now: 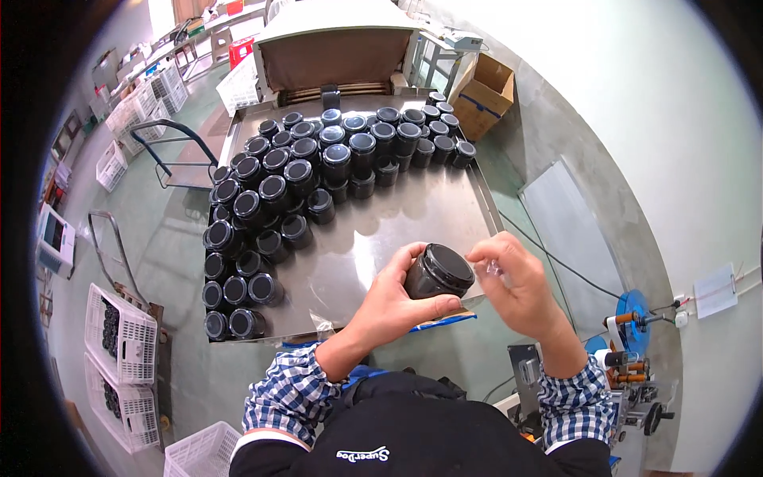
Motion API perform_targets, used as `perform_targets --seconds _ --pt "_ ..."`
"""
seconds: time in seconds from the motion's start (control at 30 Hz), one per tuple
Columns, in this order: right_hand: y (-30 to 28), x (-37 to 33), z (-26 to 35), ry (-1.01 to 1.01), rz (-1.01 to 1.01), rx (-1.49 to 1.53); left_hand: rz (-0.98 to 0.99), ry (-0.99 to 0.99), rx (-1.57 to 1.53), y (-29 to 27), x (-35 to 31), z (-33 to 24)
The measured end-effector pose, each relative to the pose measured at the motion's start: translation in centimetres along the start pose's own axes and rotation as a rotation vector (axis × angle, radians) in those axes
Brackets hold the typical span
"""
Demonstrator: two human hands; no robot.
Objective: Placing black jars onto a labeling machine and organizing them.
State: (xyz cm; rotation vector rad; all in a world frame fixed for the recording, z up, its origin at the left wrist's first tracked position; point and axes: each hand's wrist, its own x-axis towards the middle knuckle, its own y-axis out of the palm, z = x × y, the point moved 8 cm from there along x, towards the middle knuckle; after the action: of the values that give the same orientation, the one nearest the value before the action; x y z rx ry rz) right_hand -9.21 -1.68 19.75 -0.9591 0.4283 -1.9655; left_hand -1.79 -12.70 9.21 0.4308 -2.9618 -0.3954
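My left hand (391, 296) is wrapped around a black lidded jar (439, 270), thumb along its near side, and tilts it over the near edge of the metal table (373, 250). Just right of the jar's lid, my right hand (515, 285) is closed, its index finger close to the rim. A crumpled scrap of clear plastic film (494, 269) shows between its fingers. Many more black jars (298, 172) stand across the far and left parts of the table, some stacked on others. Another piece of clear film (322, 324) lies at the table's near edge by my left wrist.
A machine with a brown curtain (342, 60) adjoins the table's far end. An open cardboard box (483, 94) stands far right. White crates (121, 334) and a hand trolley (179, 155) are on the left. Equipment with a blue reel (633, 322) stands at the right.
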Motion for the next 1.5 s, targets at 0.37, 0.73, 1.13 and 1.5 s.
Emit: perform_targets --seconds 0.37,0.73,1.13,1.5 --pt "2.0 -1.2 0.4 -0.058 -0.073 -0.26 0.09 -0.118 -0.124 0.7 0.0 1.9" --pt "2.9 -4.1 -0.3 0.025 -0.37 -0.271 -0.002 0.0 -0.219 0.6 0.5 2.4" --pt "3.6 -4.3 -1.6 0.157 -0.481 -0.114 0.047 0.042 -0.117 0.1 0.3 1.8" --pt "7.9 -4.7 -5.5 0.352 -0.479 0.386 -0.281 0.121 0.335 -3.2 -2.6 0.9"
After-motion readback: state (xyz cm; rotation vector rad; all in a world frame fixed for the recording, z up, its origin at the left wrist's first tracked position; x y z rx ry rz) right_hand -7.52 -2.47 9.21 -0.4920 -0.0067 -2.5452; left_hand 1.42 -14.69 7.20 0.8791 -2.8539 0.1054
